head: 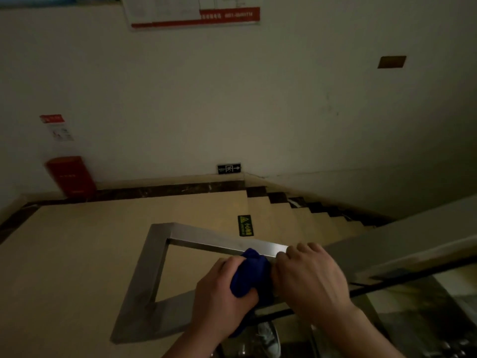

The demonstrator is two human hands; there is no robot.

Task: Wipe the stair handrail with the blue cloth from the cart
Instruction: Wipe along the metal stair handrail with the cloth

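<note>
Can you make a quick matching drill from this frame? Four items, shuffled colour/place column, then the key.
Items:
1. cloth
2. handrail
3. box
4. exit sign

Descriptions:
A. red, on the landing floor against the wall
B. blue, bunched in the left hand
C. dark plate low on the wall near the stair corner
D. silver metal, under the right hand

Pairs: 1-B, 2-D, 3-A, 4-C
</note>
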